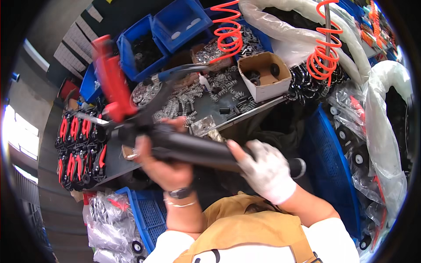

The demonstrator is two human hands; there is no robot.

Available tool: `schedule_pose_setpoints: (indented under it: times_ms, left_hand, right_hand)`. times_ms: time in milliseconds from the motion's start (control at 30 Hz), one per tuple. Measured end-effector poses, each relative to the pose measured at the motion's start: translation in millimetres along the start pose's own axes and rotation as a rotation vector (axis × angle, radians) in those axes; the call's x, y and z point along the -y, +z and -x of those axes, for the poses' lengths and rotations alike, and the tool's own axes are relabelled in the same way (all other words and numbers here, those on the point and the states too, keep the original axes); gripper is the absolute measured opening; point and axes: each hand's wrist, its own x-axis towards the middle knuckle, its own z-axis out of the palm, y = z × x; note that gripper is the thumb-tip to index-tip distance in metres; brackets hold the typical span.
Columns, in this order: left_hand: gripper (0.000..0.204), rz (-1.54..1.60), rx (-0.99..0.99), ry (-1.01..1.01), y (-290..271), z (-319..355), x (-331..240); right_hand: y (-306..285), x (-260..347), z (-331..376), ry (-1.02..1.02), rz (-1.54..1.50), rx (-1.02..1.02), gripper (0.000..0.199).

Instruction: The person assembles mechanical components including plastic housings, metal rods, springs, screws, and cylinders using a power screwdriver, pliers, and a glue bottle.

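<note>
Across the middle I hold a long black tube-shaped part (193, 143), slanting from upper left to lower right, its lower-right end round and open-looking. Joined to its upper-left end is a bright red piece (109, 79), smeared by motion. My left hand (164, 164), bare with a dark watch at the wrist, is closed around the tube near the red end. Closed over the tube towards its other end is my right hand (265, 168), in a white glove with some fingertips bare. The tube's exact kind cannot be told.
Beyond it stands a workbench with heaps of metal springs (182, 103), blue bins (140, 48) and a cardboard box (264, 74) of black rings. Red coiled hoses (228, 33) hang above. Black-and-red assemblies (81, 149) lie left; blue crates (331, 162) with bagged wheeled parts stand at both sides.
</note>
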Motion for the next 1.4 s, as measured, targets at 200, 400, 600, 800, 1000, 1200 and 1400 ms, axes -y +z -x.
schedule_pose_setpoints:
  times_ms: [200,400,600,800,1000,1200,1400]
  left_hand:
    - [0.056,-0.025,0.227,0.015,-35,-29,-22]
    - [0.063,-0.176,0.1,0.112,-41,-25,-3]
    - [0.061,-0.239,0.205,0.176,-29,-18,-25]
    - [0.059,-0.128,0.09,0.088,-36,-46,-51]
    - [0.054,-0.17,0.043,0.199,-43,-45,-76]
    - [0.059,-0.076,-0.054,0.079,-66,-55,-52]
    - [0.055,-0.028,-0.146,-0.007,-79,-26,-69]
  right_hand:
    - [5,-56,54,0.154,-0.645,0.525,0.076]
    - [113,-160,48,0.012,-1.211,0.666,0.045]
    - [389,-347,92,0.821,0.031,0.244,0.055]
    - [402,-411,197,0.877,-0.052,0.221,0.057]
    - [92,-158,48,0.727,-0.573,0.311,0.064]
    - [34,-120,66,0.753,-1.841,-0.07,0.086]
    - [-2,-115,83,0.041,-0.997,0.005,0.086]
